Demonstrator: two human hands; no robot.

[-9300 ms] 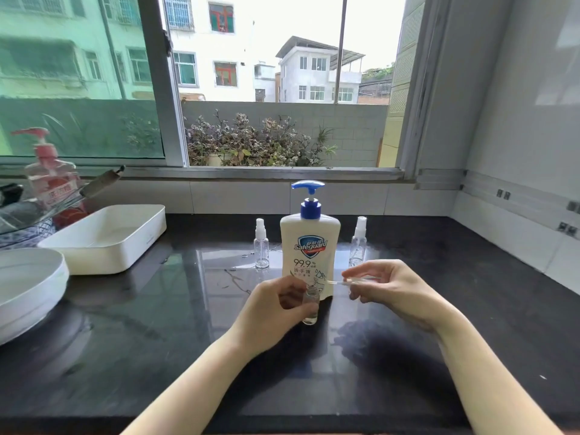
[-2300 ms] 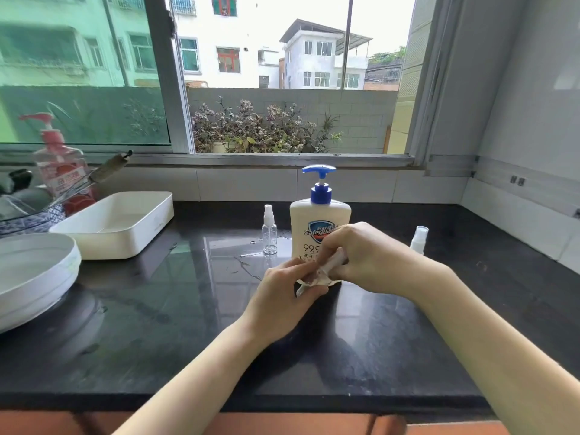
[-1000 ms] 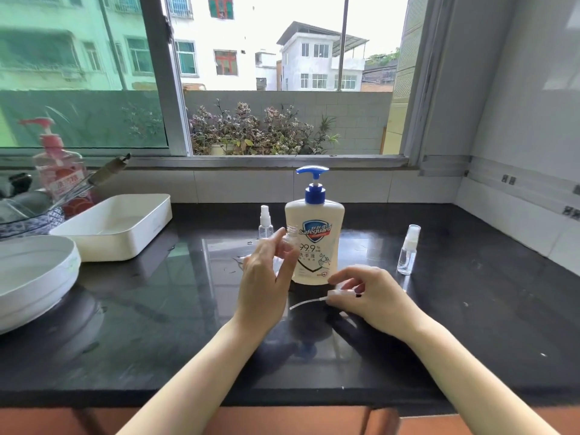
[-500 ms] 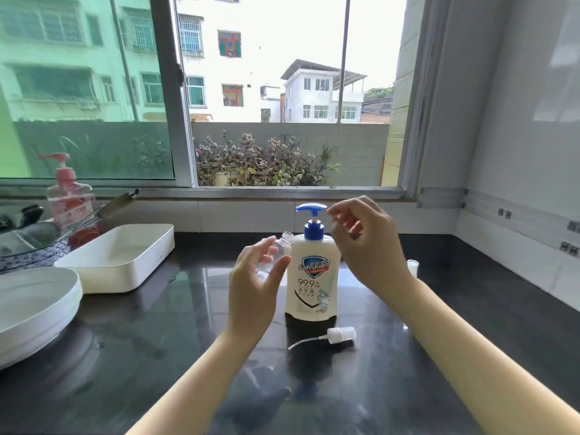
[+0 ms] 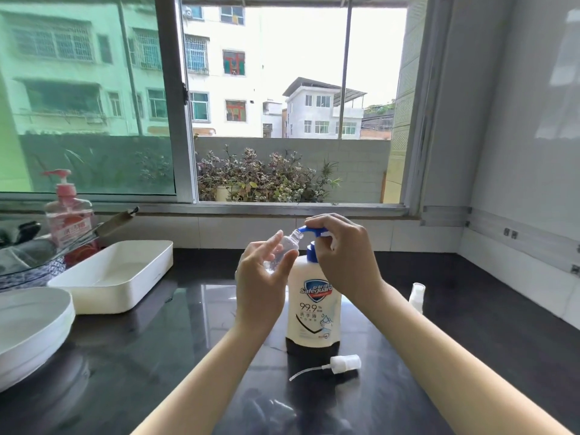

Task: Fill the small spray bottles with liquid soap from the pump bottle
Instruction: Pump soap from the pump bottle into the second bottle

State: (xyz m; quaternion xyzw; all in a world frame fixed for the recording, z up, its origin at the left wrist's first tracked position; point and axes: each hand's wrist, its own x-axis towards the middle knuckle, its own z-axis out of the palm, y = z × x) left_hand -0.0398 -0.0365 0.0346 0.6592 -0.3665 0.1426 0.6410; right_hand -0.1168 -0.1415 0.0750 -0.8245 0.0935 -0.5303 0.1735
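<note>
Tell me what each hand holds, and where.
Left hand grips the small clear uncapped spray bottle by its body; right hand curls over the white soap bottle's blue pump head.

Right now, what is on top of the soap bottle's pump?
The right hand curls over the pump, covering most of it. Only the spout shows, at the neck of the small bottle.

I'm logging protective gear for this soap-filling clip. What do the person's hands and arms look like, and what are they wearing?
The left hand and right hand are bare: no gloves, rings, watch or bracelet show. The left forearm and right forearm are uncovered to the frame edge, with no sleeve in view.
</note>
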